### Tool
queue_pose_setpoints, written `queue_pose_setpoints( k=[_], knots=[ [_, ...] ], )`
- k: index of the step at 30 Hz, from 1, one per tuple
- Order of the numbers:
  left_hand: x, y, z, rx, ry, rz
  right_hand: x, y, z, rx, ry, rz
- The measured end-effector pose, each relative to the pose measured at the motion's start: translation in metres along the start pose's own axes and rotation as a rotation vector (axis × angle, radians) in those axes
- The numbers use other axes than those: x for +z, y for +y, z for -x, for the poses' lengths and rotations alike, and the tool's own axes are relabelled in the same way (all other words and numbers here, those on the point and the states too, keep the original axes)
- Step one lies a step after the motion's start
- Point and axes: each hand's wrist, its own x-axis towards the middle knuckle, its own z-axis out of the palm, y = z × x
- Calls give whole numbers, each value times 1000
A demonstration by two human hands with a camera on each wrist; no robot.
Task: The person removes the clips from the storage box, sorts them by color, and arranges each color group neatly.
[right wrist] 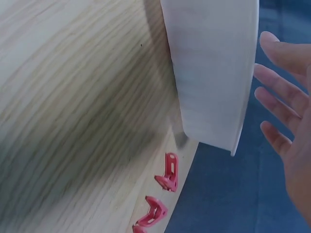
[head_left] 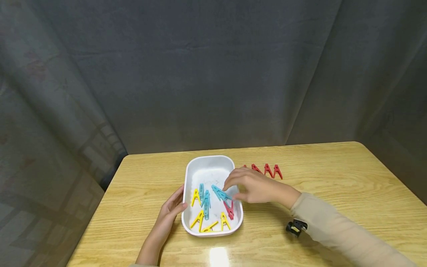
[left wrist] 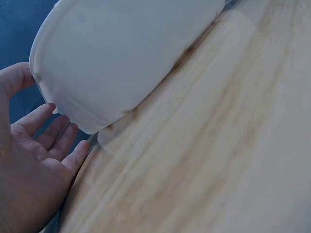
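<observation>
A white plastic tray (head_left: 208, 163) stands on the table, with several clothespins in it. My left hand (head_left: 170, 209) holds the tray's left side, its thumb over the rim and its fingers along the outer wall (left wrist: 68, 116). Over the right rim reaches my right hand (head_left: 251, 185), thumb and fingers apart and nothing between them. Blue clothespins (head_left: 219, 193) lie right by its fingertips, and a red clothespin (head_left: 230, 212) sits just below them. More blue clothespins (head_left: 206, 207) and several yellow clothespins (head_left: 198, 218) lie toward the tray's left and near end.
Behind my right hand, several red clothespins (head_left: 277, 171) stand in a row on the wooden table (head_left: 333, 178). A dark grey curtain (head_left: 207, 92) hangs beyond the table's far edge. Under my right sleeve (head_left: 333, 222) sits a small black wrist camera (head_left: 295, 227).
</observation>
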Motion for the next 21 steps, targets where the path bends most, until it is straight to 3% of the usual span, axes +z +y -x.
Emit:
queue_pose_setpoints(
  k=[21],
  knots=[
    [-1, 0, 0, -2, 2, 2, 11, -6, -39, 40, -348, 46]
  ],
)
